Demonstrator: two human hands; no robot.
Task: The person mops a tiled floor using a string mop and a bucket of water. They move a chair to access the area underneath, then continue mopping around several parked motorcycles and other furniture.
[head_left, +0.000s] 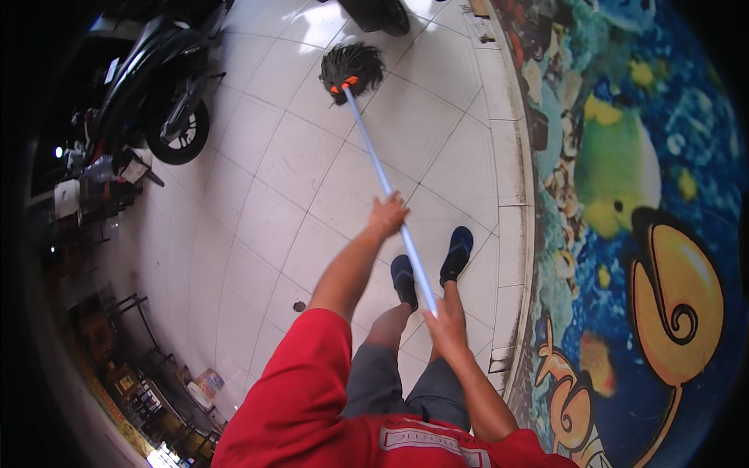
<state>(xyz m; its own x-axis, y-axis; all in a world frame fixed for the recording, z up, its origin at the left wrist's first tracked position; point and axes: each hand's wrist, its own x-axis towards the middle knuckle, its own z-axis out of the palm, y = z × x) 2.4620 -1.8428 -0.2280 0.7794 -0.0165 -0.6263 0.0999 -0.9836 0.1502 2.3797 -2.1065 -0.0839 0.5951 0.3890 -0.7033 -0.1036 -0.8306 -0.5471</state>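
A mop [378,168] with a long pale blue handle slants away from me across the floor. Its dark grey stringy head [353,67], joined by an orange connector, rests on the tiles at the far end. Partway down the handle, my left hand [388,214] is closed around it. Closer to my body, my right hand [446,326] grips the handle's near end. The white tiled floor [289,175] lies under the mop and around my feet in dark sandals [458,248].
A black motorcycle [168,101] stands at the far left, and another vehicle's dark wheel [382,15] shows beyond the mop head. Along the right runs a painted wall [616,171] above a raised tile edge [511,195]. Chairs and furniture [148,390] crowd the lower left.
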